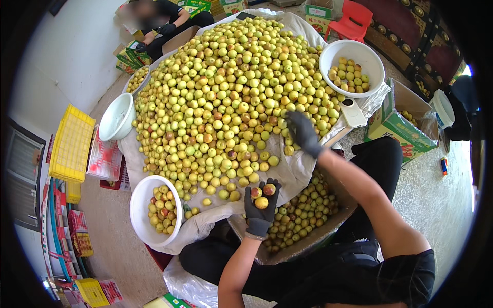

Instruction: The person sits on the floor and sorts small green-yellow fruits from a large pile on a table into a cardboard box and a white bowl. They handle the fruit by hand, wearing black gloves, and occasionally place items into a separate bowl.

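My left hand (260, 213), in a dark grey glove, is turned palm up in front of the pile. It cups a few round yellow-green and reddish-brown jujubes (261, 203). At the right edge of the pile of jujubes (221, 102) is my right hand (303, 134), gloved alike. Its fingers point toward the fruit, but blur and the angle hide whether they grip anything. Below both hands, between my legs, a lined box (345, 214) holds many more jujubes (303, 218). The pile lies on a pale cloth (295, 172).
White bowls with jujubes stand at the near left (137, 205) and far right (377, 56); another pale bowl (110, 120) is at left. A white device (353, 114) lies by the pile. Green cartons (393, 126) and a red chair (354, 20) are at right. Another person (177, 20) sits far left.
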The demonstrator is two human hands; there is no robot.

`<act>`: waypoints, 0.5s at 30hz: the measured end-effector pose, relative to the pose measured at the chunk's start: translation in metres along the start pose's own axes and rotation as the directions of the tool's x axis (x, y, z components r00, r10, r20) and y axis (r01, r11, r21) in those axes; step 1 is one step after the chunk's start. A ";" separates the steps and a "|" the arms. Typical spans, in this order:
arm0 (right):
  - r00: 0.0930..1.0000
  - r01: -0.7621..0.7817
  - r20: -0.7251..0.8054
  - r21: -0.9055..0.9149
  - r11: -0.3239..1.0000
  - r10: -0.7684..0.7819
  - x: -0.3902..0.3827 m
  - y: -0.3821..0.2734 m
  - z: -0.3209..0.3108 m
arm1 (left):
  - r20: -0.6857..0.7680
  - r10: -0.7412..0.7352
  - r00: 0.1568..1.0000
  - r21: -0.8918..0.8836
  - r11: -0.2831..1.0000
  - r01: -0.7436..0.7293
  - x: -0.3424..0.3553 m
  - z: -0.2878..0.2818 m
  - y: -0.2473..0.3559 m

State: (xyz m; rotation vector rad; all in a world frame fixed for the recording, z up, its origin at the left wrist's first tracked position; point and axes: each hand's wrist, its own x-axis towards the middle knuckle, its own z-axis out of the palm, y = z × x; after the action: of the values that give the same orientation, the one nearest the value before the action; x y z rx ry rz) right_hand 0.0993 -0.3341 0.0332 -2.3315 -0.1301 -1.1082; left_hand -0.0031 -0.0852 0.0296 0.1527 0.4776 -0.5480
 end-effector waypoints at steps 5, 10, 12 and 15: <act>0.751 -0.051 0.483 -0.637 0.769 0.450 0.084 0.077 0.016 | 0.042 -0.021 0.999 -0.025 0.999 0.022 0.006 0.002 0.014; 0.781 0.053 0.520 -0.609 0.791 0.347 0.095 0.080 -0.005 | 0.007 -0.140 0.990 -0.060 0.988 0.140 0.001 0.011 0.007; 0.863 -0.050 0.446 -0.391 0.919 0.237 0.085 0.044 0.007 | 0.004 -0.112 0.994 -0.021 0.993 0.112 -0.003 0.009 0.017; 0.814 -0.236 0.545 -0.011 0.972 0.203 0.043 -0.053 -0.039 | 0.068 -0.134 0.989 0.009 0.991 0.134 -0.006 0.014 0.008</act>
State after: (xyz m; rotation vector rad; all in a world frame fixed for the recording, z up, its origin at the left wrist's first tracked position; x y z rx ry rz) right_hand 0.0844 -0.3156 0.1076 -2.4699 -0.0935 -0.2998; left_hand 0.0018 -0.0792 0.0450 0.1058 0.4224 -0.6840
